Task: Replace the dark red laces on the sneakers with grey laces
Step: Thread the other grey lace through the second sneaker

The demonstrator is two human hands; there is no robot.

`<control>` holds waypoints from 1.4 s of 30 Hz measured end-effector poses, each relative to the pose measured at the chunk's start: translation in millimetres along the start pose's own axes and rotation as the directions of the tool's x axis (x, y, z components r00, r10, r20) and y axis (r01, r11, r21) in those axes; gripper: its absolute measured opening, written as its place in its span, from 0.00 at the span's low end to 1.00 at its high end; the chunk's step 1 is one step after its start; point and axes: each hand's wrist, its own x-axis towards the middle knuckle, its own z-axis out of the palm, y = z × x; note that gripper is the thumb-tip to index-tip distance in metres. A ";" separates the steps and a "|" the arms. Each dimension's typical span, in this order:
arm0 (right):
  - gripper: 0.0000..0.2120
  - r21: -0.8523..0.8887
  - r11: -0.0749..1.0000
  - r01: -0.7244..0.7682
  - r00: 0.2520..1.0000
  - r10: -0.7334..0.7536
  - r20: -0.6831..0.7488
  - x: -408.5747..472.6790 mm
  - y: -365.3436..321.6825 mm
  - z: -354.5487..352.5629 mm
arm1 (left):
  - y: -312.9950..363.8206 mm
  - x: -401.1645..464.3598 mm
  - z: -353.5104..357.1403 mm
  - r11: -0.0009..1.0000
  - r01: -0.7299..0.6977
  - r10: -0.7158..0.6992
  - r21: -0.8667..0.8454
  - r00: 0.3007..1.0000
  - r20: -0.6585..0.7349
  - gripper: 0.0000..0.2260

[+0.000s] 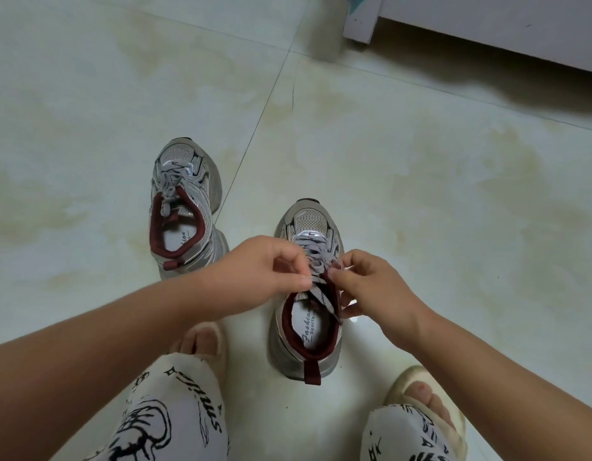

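Observation:
Two grey sneakers with dark red collars stand on the floor, toes pointing away from me. The left sneaker [185, 207] carries a tied grey lace and stands untouched. The right sneaker [304, 294] is threaded with a grey lace [318, 287] bearing dark print; its loose ends drop over the tongue into the opening. My left hand [264, 277] pinches the lace at the top eyelets from the left. My right hand [364, 287] pinches it from the right, fingertips almost meeting the left hand's. No dark red lace is visible.
Pale tiled floor [421, 161] all around. A white furniture base [487, 31] stands at the far upper right. My knees in printed trousers [168, 414] and feet in beige slippers [421, 394] fill the bottom edge, close to the right sneaker's heel.

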 end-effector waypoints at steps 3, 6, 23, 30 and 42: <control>0.06 -0.054 0.998 -0.035 0.999 0.033 -0.036 3.5 2.6 -2.5 | 4.6 -11.7 -13.2 0.991 0.004 0.016 -0.131 0.989 0.150 0.10; 0.06 -0.082 0.996 -0.023 0.998 0.018 -0.065 3.2 3.1 -4.1 | 7.4 -19.5 -22.7 0.997 -0.053 0.063 -0.051 0.973 0.221 0.04; 0.07 -0.522 0.716 0.463 0.866 -0.491 0.095 -14.2 -0.7 23.0 | -6.7 -21.3 -12.3 0.994 -0.102 0.095 0.035 0.985 0.146 0.09; 0.03 -0.364 0.929 0.072 0.947 -0.179 -0.268 3.3 -1.3 -12.2 | -21.2 -4.6 -3.0 0.921 0.020 -0.002 0.389 0.999 -0.049 0.08; 0.18 -0.910 0.055 0.410 0.759 -0.575 0.307 -6.5 2.6 25.0 | -28.0 4.4 3.6 0.969 0.209 -0.235 -0.135 0.949 -0.212 0.11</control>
